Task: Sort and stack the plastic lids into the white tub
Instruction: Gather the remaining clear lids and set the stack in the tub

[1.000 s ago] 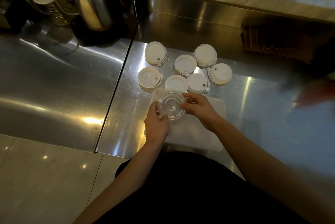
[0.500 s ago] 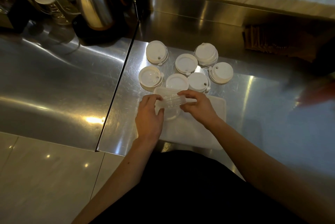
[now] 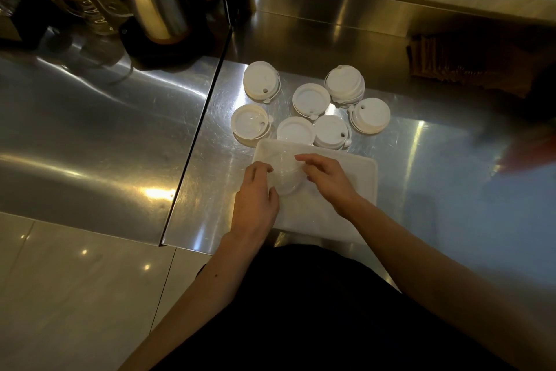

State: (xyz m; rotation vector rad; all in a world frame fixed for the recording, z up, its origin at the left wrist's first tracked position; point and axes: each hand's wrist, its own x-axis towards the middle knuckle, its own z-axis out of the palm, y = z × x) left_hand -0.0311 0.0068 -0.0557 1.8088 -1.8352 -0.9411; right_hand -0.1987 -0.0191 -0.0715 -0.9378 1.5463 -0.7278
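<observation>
Steel bench (image 3: 421,160), white tub (image 3: 361,190) at its near edge. Clear lid stack (image 3: 285,175), held up a second ago, is now low in the tub's far-left corner. Left hand (image 3: 255,193) and right hand (image 3: 328,178) both grip it. White lids (image 3: 310,100) beyond look unsorted.

Forearms (image 3: 207,277) bare; plain black garment (image 3: 301,310) over the torso.

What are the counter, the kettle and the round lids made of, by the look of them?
Counter: likely brushed stainless steel, with streaky reflections. Kettle: polished metal, mirror-bright. Lids: seemingly matte white plastic, no glare. Held stack: clear plastic, see-through.
</observation>
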